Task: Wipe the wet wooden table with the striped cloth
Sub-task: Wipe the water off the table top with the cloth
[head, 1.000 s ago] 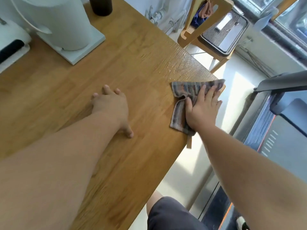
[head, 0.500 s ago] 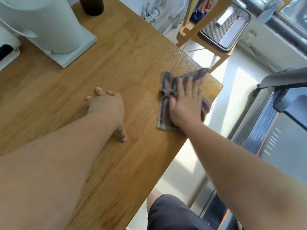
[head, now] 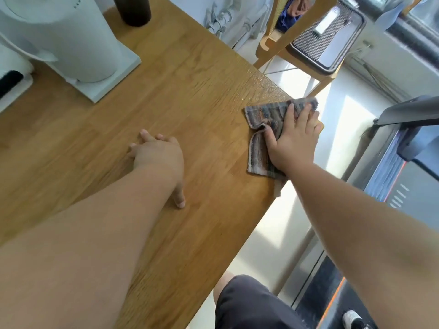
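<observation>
My right hand (head: 293, 141) lies flat on the striped cloth (head: 261, 119), fingers straight, pressing it onto the wooden table (head: 190, 96). No finger curls round it. The cloth sits bunched under the palm at the table's far right corner. One fold runs back along the thumb side, and a tail of it hangs over the edge just below the wrist.

Just beyond the fingertips and a little to their left, a wet patch (head: 261, 89) glistens on the wood along the edge. My left hand (head: 158, 155) rests palm down on bare wood, well to the left of the right one. Its fingers are relaxed, the thumb points back towards me, and it holds nothing.

Beyond the left hand stands a white appliance (head: 71, 39) on a flat white base, with a dark cylinder (head: 134, 10) just behind it.

Off the table, beyond the right hand, is a wooden chair (head: 306, 17) with a dark tray (head: 330, 41) on its seat. A pale floor (head: 285, 233) lies under the right forearm, with bright sunlight across it. To the right of that arm is a dark machine (head: 392, 186) with an orange line along it. I cannot tell what it is.
</observation>
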